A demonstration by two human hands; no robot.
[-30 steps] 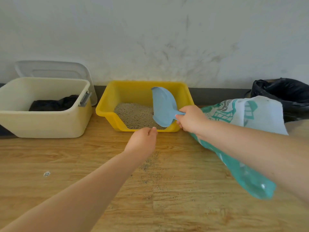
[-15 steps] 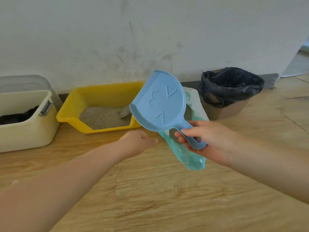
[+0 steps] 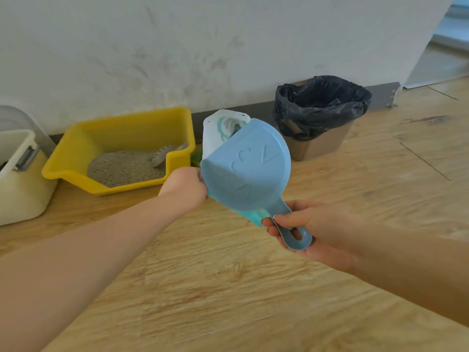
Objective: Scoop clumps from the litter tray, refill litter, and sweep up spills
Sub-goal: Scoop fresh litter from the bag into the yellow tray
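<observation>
Yellow litter tray on wooden floor against wall, grey litter inside, right hand pinching blue scoop handle, scoop hiding much of litter bag, left hand curled at bag edge, grip unclear, black-lined bin beyond.

**One head view, angled down at the floor**

Single wide-angle camera on the person's head, looking forward and down. Both forearms enter from the bottom edge, close to the lens. Wood floor fills the lower half; white wall runs across the top, near. Edges bend from the wide lens. No second view, so nothing is shared.
</observation>
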